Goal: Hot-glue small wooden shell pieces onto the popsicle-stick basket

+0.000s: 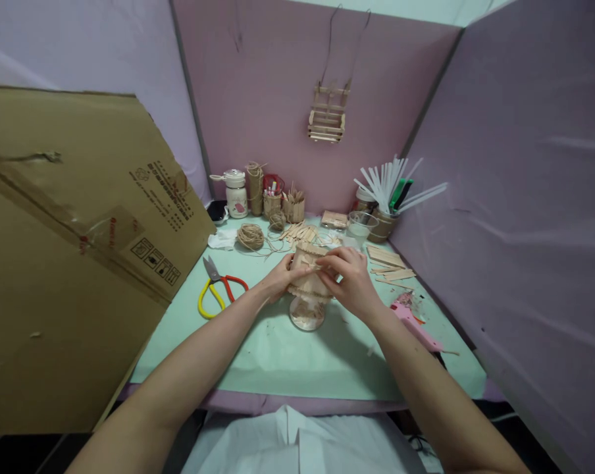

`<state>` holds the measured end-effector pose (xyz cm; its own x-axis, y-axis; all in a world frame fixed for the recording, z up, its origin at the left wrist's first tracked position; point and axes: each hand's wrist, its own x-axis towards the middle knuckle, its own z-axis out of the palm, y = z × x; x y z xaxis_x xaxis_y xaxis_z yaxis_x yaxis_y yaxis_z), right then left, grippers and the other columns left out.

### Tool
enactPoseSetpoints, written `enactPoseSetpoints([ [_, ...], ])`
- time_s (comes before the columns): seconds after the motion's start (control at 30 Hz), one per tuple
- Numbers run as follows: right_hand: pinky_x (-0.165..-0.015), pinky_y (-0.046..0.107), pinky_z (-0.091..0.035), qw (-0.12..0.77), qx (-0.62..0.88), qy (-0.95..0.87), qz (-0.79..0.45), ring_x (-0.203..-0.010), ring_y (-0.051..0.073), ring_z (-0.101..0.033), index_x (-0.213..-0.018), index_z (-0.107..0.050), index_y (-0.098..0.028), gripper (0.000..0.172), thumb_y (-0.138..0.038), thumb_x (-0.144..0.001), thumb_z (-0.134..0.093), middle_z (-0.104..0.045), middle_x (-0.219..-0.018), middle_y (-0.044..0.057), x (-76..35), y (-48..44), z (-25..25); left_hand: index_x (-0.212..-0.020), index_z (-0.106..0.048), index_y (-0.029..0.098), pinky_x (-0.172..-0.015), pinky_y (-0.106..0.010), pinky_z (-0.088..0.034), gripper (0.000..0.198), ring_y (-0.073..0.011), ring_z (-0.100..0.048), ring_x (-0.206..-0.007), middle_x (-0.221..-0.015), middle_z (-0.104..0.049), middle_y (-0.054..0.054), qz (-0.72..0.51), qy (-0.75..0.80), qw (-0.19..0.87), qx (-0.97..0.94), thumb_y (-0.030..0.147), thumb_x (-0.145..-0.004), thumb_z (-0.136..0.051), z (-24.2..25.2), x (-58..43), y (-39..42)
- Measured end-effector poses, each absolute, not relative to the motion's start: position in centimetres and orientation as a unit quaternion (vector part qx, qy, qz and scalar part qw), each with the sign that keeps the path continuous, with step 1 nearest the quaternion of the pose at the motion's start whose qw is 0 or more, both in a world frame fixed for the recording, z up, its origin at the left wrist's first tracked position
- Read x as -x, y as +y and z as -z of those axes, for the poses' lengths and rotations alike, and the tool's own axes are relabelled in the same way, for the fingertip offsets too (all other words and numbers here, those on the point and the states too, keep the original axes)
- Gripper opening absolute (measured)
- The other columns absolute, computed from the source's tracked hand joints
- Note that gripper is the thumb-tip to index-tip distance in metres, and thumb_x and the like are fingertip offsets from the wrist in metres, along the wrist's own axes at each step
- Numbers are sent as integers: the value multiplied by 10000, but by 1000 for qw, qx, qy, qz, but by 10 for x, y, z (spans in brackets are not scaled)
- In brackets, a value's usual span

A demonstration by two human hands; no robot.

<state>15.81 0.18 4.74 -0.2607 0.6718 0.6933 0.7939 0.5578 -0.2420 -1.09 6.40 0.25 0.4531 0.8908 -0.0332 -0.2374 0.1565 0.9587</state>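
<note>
In the middle of the table stands a pale craft model (311, 288) built of wooden sticks, with a flared middle band and a round base (307, 317). My left hand (279, 279) is wrapped round its left side and steadies it. At the upper front, the fingers of my right hand (349, 275) are pinched together against the model. Whatever small piece lies between those fingertips is too hidden to name. Scissors (218, 288) with one yellow and one red handle lie left of my left hand, blades parted. To the right rests a pink hot glue gun (416, 325).
A large cardboard sheet (80, 263) leans along the left. Twine (251, 236), loose wooden sticks (300, 232), a white bottle (237, 197) and a plastic cup (361, 227) stand or lie behind. Glue sticks (384, 184) fill a pot at right. A stick-built swing (327, 122) hangs on the wall.
</note>
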Motion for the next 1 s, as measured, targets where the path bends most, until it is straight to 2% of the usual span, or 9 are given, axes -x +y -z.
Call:
enactPoseSetpoints([
  [0.37, -813, 371, -303, 417, 456, -775, 129, -885, 189, -542, -846, -670, -230, 95, -276, -885, -597, -644, -848, 26, -152, 3, -39, -1112, -514, 178, -784, -317, -483, 614, -226, -605, -972, -1097, -612, -90, -417, 332, 675, -510, 360, -606, -809, -4, 12, 62],
  [1.0, -850, 389, -294, 420, 457, -769, 151, -889, 186, -550, -865, -679, -239, 103, -243, -894, -580, -660, -839, 20, -148, 0, -36, -1165, -519, 200, -825, -333, -477, 636, -244, -590, -1025, -1130, -610, -96, -420, 306, 684, -512, 355, -619, -805, -11, 14, 55],
])
